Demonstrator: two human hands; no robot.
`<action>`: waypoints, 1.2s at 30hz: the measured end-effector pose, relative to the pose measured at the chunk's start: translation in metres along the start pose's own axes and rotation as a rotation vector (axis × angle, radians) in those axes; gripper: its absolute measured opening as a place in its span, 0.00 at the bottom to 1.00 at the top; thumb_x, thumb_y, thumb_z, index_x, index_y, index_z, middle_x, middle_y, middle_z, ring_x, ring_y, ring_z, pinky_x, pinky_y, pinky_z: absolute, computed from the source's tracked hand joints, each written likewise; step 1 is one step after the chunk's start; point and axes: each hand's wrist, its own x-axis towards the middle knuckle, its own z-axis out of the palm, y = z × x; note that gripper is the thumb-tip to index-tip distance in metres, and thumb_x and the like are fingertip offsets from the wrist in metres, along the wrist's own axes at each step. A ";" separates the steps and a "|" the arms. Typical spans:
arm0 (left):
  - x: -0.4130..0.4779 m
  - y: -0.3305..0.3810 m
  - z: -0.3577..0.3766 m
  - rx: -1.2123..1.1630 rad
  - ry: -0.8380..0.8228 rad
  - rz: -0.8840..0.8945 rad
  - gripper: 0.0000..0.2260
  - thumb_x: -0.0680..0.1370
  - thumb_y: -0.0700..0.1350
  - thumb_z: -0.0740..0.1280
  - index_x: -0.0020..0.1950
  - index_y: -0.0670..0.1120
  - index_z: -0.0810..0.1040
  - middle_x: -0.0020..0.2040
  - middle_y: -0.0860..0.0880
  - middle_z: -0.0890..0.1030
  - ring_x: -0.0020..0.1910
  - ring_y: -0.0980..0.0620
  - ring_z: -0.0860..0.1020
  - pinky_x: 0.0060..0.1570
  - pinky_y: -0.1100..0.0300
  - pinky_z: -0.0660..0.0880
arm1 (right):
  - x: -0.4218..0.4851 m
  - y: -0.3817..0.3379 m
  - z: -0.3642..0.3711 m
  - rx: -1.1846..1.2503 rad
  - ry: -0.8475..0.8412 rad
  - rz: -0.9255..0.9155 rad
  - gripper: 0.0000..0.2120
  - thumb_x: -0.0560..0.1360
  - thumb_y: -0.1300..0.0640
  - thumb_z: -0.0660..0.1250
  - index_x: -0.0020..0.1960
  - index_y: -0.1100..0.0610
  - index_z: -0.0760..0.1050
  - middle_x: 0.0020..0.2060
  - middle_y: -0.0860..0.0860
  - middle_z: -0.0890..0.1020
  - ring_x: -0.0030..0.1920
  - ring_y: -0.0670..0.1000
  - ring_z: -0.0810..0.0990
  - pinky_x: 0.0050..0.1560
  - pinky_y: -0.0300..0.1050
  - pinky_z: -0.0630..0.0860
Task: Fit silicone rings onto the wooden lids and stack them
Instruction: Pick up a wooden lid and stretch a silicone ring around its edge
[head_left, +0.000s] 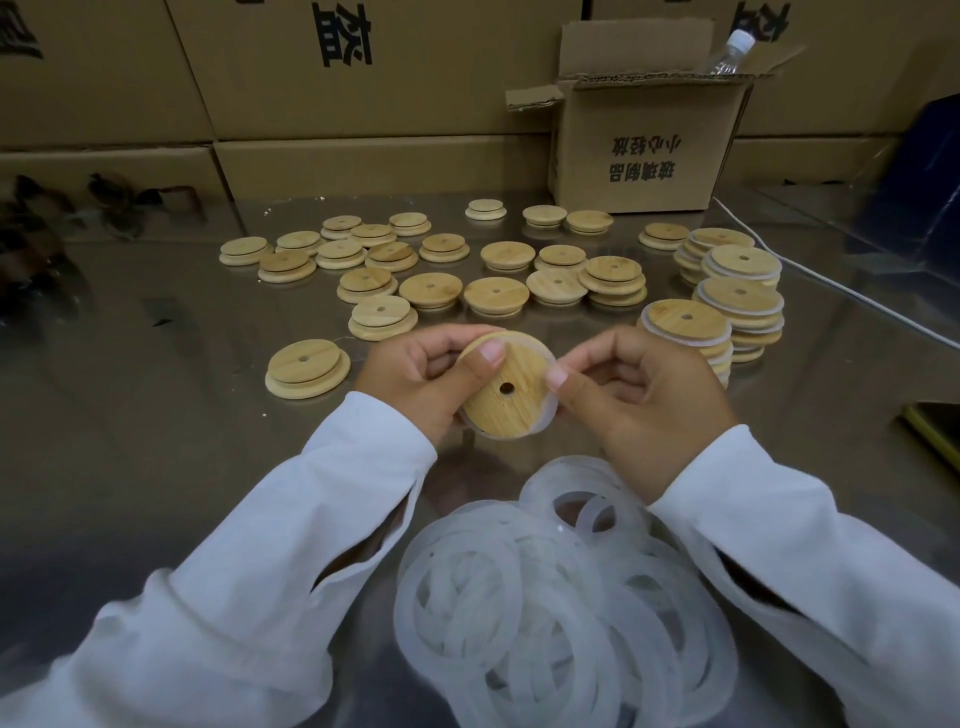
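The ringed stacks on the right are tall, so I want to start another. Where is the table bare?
Bare table left of the lone lid and the left hand. A smaller patch lies between the right hand, the ringed stacks and the white cable. Crowded: loose lids behind the held lid, ring pile in front.

Loose lids (431, 288) lie behind the ring pile (561, 597), stacked lids (737, 301) to their right.

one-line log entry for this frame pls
phase: ring fitting | left hand: grips wooden lid | right hand: pinches silicone ring at lid rim | ring pile: near side | ringed stacks: right of hands
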 end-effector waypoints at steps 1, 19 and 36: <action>0.000 -0.001 0.000 -0.010 0.009 -0.004 0.06 0.75 0.40 0.65 0.45 0.50 0.80 0.38 0.52 0.83 0.40 0.54 0.81 0.40 0.55 0.80 | -0.001 0.000 0.002 -0.036 0.018 -0.011 0.05 0.70 0.55 0.70 0.37 0.48 0.75 0.35 0.46 0.82 0.39 0.48 0.81 0.44 0.45 0.78; 0.006 -0.004 -0.001 -0.244 -0.018 -0.076 0.12 0.63 0.46 0.67 0.45 0.46 0.81 0.37 0.49 0.84 0.39 0.52 0.83 0.33 0.59 0.79 | 0.007 -0.004 -0.008 -0.208 -0.006 0.027 0.09 0.72 0.54 0.68 0.34 0.47 0.73 0.46 0.50 0.78 0.43 0.46 0.76 0.46 0.40 0.70; 0.003 -0.006 0.001 -0.177 0.063 -0.067 0.05 0.74 0.40 0.65 0.46 0.45 0.80 0.35 0.51 0.84 0.38 0.53 0.83 0.34 0.59 0.80 | 0.007 0.001 -0.004 0.125 -0.128 0.310 0.09 0.72 0.56 0.68 0.33 0.49 0.78 0.29 0.47 0.81 0.39 0.48 0.80 0.56 0.51 0.75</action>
